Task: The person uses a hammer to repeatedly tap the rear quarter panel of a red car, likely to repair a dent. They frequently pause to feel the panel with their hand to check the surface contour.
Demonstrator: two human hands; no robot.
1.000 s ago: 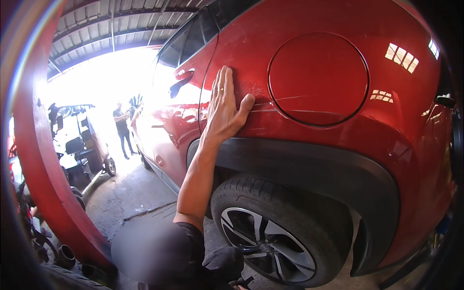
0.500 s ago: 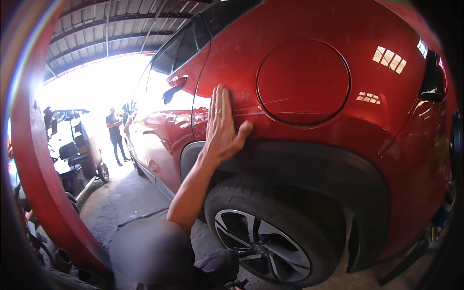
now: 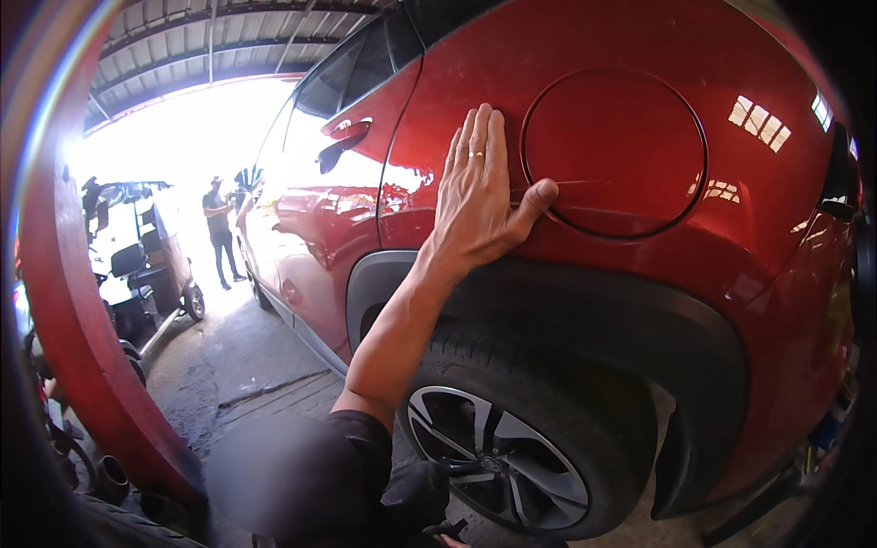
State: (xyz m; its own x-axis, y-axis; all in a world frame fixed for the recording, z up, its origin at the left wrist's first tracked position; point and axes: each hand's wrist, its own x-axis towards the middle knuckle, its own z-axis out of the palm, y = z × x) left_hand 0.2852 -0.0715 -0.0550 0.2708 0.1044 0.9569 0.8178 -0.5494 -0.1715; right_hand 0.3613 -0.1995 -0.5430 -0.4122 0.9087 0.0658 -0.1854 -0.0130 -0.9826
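Note:
My left hand [image 3: 475, 196] lies flat on the red rear side panel [image 3: 429, 137] of a car, fingers together and pointing up, a ring on one finger. Its thumb sticks out to the right, at the lower left edge of the round fuel door [image 3: 612, 151]. Pale scratch lines run across the panel and onto the door, partly hidden behind the hand. Below are the black wheel-arch trim [image 3: 603, 292] and the tyre with its alloy wheel [image 3: 498, 461]. At the lower edge, a sliver of what seems my right hand [image 3: 451, 542] shows; its fingers are too hidden to read.
A red post [image 3: 87, 301] rises at the left. Beyond it stands an open small vehicle [image 3: 151, 274], with a person [image 3: 219, 233] farther back. The car's door handle [image 3: 345, 142] juts out ahead of my hand. Dark clothing and a blurred rounded shape fill the lower left.
My left hand has slid right and up along the panel, and its thumb has come to the fuel door's edge. More of the scratches are covered. The view has shifted slightly.

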